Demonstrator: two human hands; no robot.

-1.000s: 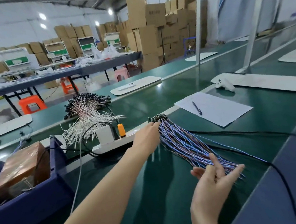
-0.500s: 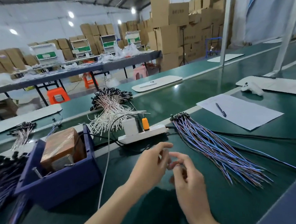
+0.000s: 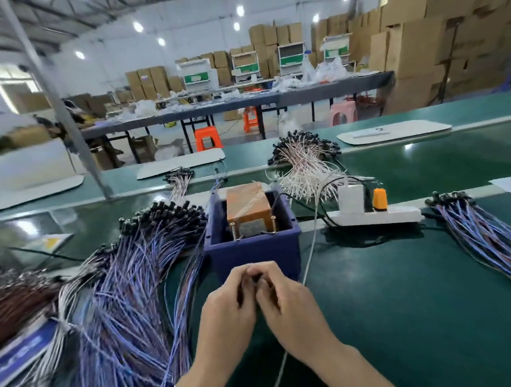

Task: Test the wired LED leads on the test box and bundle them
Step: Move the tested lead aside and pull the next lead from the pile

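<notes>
Our left hand (image 3: 228,308) and right hand (image 3: 288,308) meet, fingers curled; what they pinch, if anything, we cannot tell. Just beyond, the test box (image 3: 251,250) stands between heaped leads (image 3: 128,290) and a fanned lot (image 3: 484,233); tugging one from the heap could drag tangled neighbours along.

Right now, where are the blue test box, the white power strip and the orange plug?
blue test box (image 3: 252,252): head view, on its front wall.
white power strip (image 3: 399,215): head view, on its bare top near the right end.
orange plug (image 3: 379,198): head view, on the middle of its body.
</notes>
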